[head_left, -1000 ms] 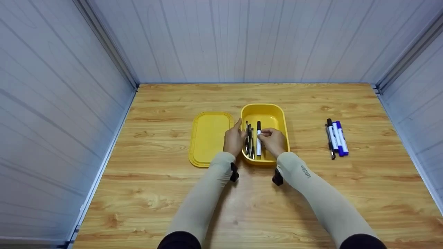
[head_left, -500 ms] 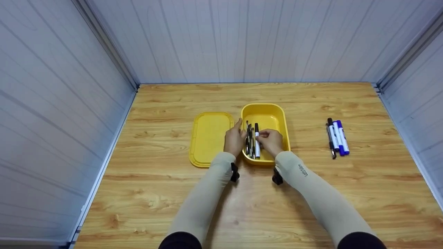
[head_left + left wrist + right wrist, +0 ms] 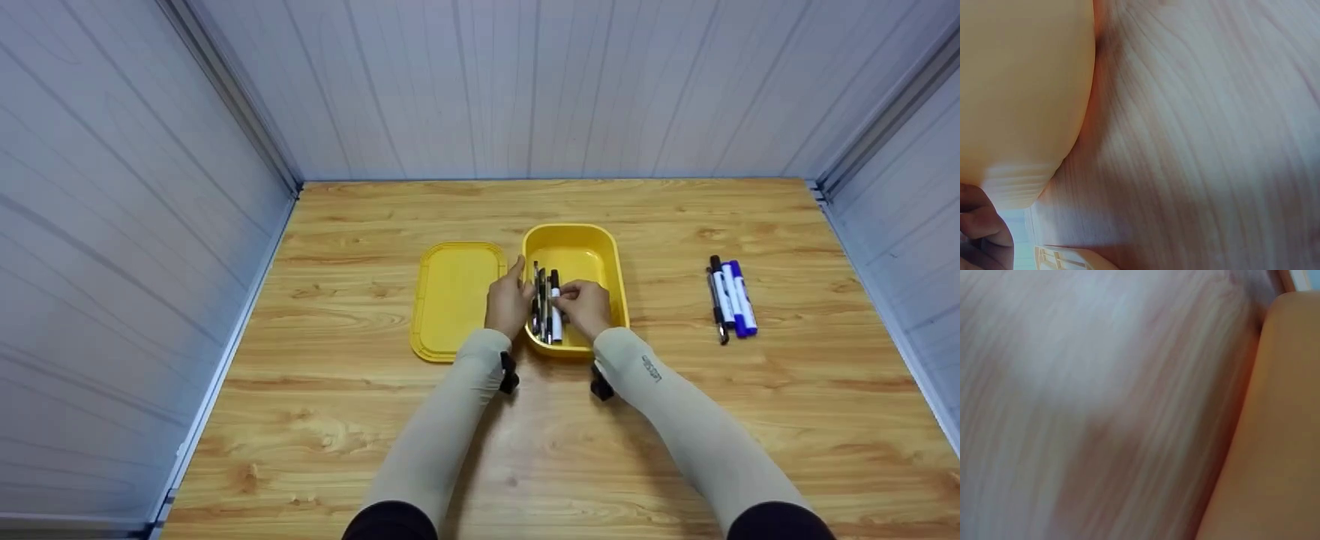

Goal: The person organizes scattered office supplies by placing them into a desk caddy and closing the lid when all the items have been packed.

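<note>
Pens [image 3: 542, 304] lie side by side inside the box [image 3: 564, 353], along its left wall, pointing near to far. Just right of them is the marker [image 3: 556, 319], its black cap at the far end, so close that I cannot tell whether it touches the nearest pen. The right hand [image 3: 589, 307] is inside the box with thumb and forefinger pinching the marker's body. The left hand [image 3: 508, 304] is at the left wall, one finger reaching forward; the left wrist view shows bent fingers by the wall, but I cannot tell whether they clamp it.

The likeliest trouble, I judge, is the marker being pressed too hard to the left: the thin round pens could ride over each other and the row would cross. Letting go unevenly might roll the marker right, since bare floor lies on that side. Should the left hand only rest on the wall, a sideways push could also slide the box into the lid [image 3: 459, 300], just left of it.

Compared with a second ago, the marker has shifted left and slightly nearer, closing a clear gap to the pens, and the right hand has moved left with it. The left hand, the lid, and the loose pen [image 3: 715, 300] and loose markers [image 3: 733, 300] on the right look unchanged.
</note>
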`<control>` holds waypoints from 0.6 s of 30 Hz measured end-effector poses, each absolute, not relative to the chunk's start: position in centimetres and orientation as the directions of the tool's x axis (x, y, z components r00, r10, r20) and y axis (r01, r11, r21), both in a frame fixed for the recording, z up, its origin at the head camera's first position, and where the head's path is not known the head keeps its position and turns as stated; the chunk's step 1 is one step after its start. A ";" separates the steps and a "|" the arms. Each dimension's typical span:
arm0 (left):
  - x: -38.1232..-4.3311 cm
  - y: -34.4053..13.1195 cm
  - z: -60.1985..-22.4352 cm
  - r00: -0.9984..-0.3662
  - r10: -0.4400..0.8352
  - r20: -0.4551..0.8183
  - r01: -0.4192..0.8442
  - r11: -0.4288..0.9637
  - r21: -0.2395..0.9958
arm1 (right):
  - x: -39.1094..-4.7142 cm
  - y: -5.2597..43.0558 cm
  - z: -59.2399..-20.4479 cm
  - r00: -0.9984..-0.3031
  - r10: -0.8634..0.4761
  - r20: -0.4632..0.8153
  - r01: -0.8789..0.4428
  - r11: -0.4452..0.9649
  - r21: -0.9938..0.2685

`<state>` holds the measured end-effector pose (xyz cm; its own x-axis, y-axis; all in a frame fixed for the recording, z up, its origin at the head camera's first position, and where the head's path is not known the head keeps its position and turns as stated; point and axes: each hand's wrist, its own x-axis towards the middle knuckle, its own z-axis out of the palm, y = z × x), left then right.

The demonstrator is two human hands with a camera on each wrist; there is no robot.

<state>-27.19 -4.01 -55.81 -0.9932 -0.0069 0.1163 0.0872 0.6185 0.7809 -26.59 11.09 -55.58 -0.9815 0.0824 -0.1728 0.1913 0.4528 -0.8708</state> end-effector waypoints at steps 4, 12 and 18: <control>-27.2 -4.0 -55.8 -0.995 -0.010 0.104 0.075 0.620 0.781 | -26.6 11.1 -55.6 -0.989 0.053 -0.137 0.144 0.527 -0.838; -27.2 -3.9 -55.6 -0.996 -0.007 0.086 0.063 0.631 0.773 | -26.8 11.2 -55.8 -0.994 0.038 -0.101 0.103 0.594 -0.798; -27.2 -3.9 -55.5 -0.997 0.005 0.077 0.062 0.642 0.764 | -26.7 11.0 -55.6 -0.994 0.047 -0.100 0.109 0.589 -0.801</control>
